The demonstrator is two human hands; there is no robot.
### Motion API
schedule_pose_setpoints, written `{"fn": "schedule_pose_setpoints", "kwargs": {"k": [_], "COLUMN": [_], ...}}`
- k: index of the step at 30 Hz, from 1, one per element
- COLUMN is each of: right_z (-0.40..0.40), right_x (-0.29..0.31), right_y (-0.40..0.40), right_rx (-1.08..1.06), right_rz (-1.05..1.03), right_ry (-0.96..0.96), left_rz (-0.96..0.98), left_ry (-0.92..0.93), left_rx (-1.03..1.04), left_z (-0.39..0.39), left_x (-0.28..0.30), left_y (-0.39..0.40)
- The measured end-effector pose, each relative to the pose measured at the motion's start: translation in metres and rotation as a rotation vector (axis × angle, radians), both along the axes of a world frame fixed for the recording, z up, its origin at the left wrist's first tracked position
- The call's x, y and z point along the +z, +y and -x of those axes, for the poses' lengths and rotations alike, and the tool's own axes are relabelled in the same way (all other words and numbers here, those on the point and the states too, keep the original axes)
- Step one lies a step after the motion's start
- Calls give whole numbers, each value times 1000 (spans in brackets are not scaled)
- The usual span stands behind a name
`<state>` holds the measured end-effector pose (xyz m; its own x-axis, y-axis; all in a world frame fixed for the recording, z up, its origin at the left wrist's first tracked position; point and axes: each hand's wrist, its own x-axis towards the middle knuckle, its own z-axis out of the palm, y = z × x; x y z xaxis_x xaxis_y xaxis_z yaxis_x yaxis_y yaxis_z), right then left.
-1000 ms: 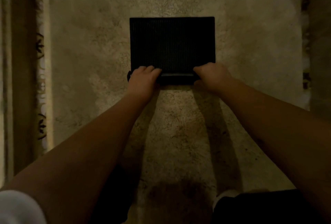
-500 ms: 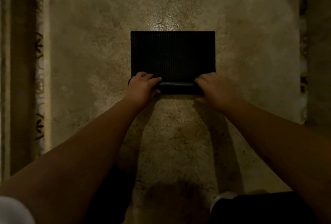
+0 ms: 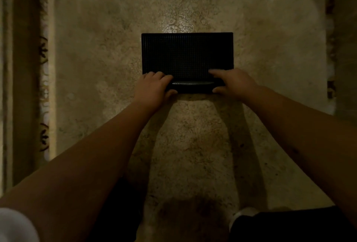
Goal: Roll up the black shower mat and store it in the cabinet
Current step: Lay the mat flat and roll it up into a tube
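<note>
Fingers point(image 3: 154, 75) of the left hand point(image 3: 152, 89) curl over the top of the rolled near edge of the black shower mat point(image 3: 187, 54), with the thumb tucked under the near side of the roll, so that hand is closed on the roll's left end; the right hand point(image 3: 231, 83) grips the right end in the same way, index finger stretched forward onto the flat part, thumb low against the near side; both forearms reach forward from the bottom corners of the view.

The mat lies on the mottled stone floor point(image 3: 193, 154), near the middle of the view and far from the person's body; its rolled part point(image 3: 193, 86) forms a tube whose long axis runs left to right between the two hands; the still-flat part extends away from the person, its far edge straight and parallel to the roll; a fine grid texture covers the flat surface, and a faint sheen runs along the top of the tube.

No brand, label or writing can be read on the mat; the scene is dim.

A patterned border strip point(image 3: 44, 94) runs along the floor's left side.
</note>
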<state>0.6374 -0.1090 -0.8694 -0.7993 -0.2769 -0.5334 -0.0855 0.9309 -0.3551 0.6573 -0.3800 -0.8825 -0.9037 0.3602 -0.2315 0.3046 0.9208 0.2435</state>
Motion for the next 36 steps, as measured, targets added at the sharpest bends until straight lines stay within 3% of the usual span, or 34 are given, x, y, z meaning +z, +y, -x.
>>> {"fn": "schedule_pose_setpoints", "kwargs": {"k": [5, 10, 13, 16, 22, 28, 36], "right_z": [-38, -17, -3, 9, 26, -16, 7], "right_x": [-11, -16, -13, -9, -3, -18, -17], "right_y": [-10, -12, -8, -8, -8, -19, -12], "right_rx": [64, -16, 6, 12, -85, -55, 113], "right_rz": [-6, -13, -19, -49, -4, 34, -77], "right_ry": [377, 351, 296, 231, 104, 493, 438], "left_rz": [-23, -4, -40, -13, 59, -47, 92], "left_ry": [-74, -126, -17, 90, 14, 44, 23], "left_rx": [46, 87, 138, 68, -37, 56, 28], "left_z": [15, 27, 25, 16, 15, 23, 33], "left_x": [-1, -1, 6, 11, 13, 9, 0], "left_y": [2, 6, 14, 20, 17, 22, 27]}}
